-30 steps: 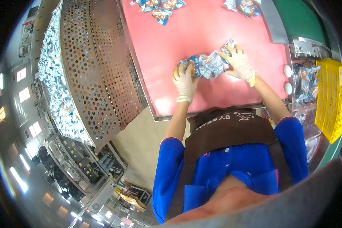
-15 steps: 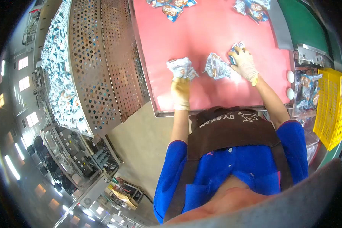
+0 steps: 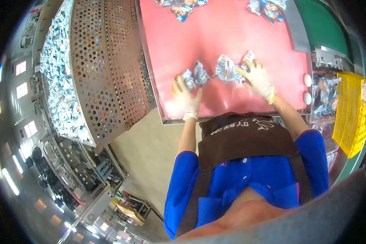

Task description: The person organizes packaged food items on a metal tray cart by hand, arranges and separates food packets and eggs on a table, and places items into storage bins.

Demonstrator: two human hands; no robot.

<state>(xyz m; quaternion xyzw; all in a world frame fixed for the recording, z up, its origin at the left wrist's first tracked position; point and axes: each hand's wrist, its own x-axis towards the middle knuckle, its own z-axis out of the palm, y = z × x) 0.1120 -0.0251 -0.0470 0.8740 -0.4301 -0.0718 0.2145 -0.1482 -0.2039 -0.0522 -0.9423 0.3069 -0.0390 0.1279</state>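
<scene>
Both my hands wear pale gloves and reach over a pink work surface [image 3: 223,36]. My left hand [image 3: 187,99] has its thumb and fingers spread at the near edge of a silver-blue snack packet [image 3: 187,76]. Beside that lies another crinkled packet [image 3: 200,73]. My right hand [image 3: 259,82] is open, with fingers apart over a packet [image 3: 248,57] partly hidden beneath them. Its fingertips also reach the side of a silvery packet [image 3: 226,69] in the middle. Whether the fingers press on the packets is hard to see.
More packets lie at the far side, one group left [image 3: 183,9] and one right [image 3: 269,9]. A perforated metal bin [image 3: 110,73] heaped with wrapped packets [image 3: 61,81] stands left. To the right are a green belt [image 3: 319,24], a yellow crate [image 3: 349,114] and bagged packets [image 3: 325,95].
The packet cluster at my left hand has spread apart, and that hand's fingers have opened out leftward. My right hand has shifted slightly left and down with its packet, towards the middle one.
</scene>
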